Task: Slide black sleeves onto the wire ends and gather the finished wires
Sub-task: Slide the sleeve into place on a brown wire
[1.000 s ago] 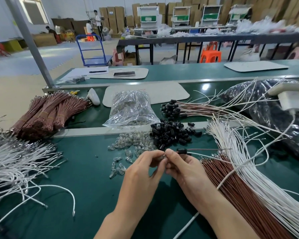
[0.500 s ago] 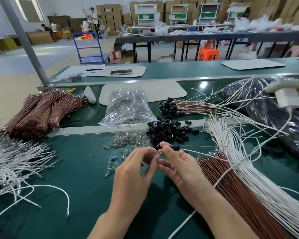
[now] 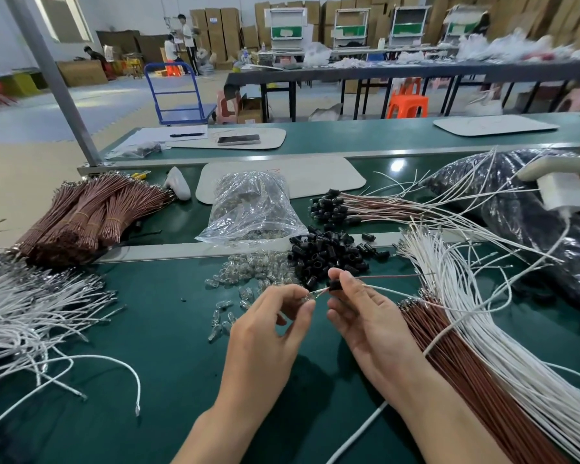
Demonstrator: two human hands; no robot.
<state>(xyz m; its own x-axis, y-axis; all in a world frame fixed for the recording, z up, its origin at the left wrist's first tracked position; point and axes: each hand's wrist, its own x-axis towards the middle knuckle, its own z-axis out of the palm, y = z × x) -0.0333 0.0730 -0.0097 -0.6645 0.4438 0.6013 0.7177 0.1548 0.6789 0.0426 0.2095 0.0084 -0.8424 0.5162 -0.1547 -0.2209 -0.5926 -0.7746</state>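
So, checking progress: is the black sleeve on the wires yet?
On: the black sleeve in the right hand has wires running through it.

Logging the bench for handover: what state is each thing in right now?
left hand: pinches a clear bulb.
right hand: pinches the black sleeve.
black sleeve: threaded on the wires, short of the bulb.
brown bundles: banded, lying flat.
loose sleeves: heaped.
clear bag: slumped, part full.

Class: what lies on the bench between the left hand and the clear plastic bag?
Head view: loose clear bulbs, then the metal rail.
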